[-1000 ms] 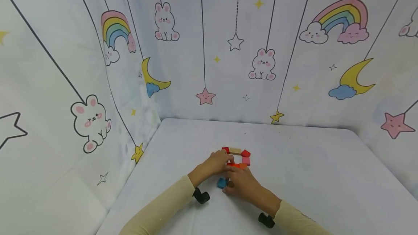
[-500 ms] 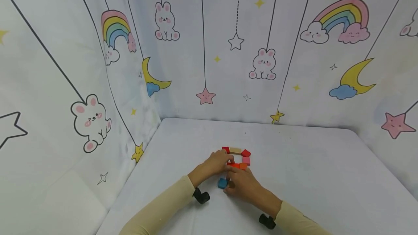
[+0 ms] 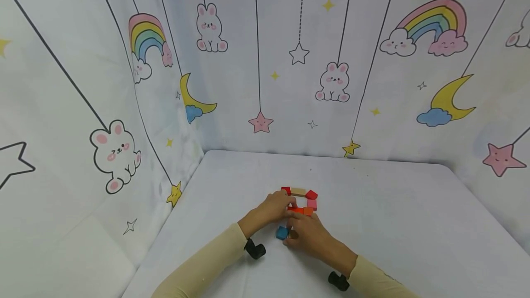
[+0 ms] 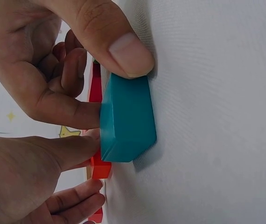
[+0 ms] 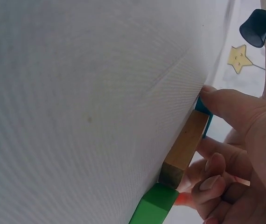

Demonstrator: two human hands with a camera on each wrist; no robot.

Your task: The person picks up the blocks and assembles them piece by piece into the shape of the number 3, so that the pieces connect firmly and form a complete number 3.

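Note:
My right hand [image 3: 312, 236] pinches a teal-blue block [image 4: 130, 121] between thumb and index finger, low on the white tabletop. A brown wooden block [image 5: 185, 144] lies against it, under the palm. A green block [image 5: 154, 205] adjoins the brown block's other end. My left hand [image 3: 275, 203] reaches in from the left, its fingers [image 4: 79, 192] nearly straight, beside an orange-red block [image 4: 101, 169]. Whether they touch it is hidden. Past the hands stand a red block [image 3: 285, 190], tan block [image 3: 298, 191], second red block [image 3: 311, 194], pink block [image 3: 312, 204] and orange block [image 3: 308, 211], forming a loop.
The white tabletop [image 3: 397, 224] extends on both sides. A printed cloth wall [image 3: 290, 100] with rabbits, stars and rainbows encloses the back and left. Black wrist cameras hang at the left wrist [image 3: 255, 249] and right wrist [image 3: 338, 281], close above the table.
Almost nothing differs. The blue block and right hand have shifted very slightly to the right since a second ago, and the left hand keeps its place.

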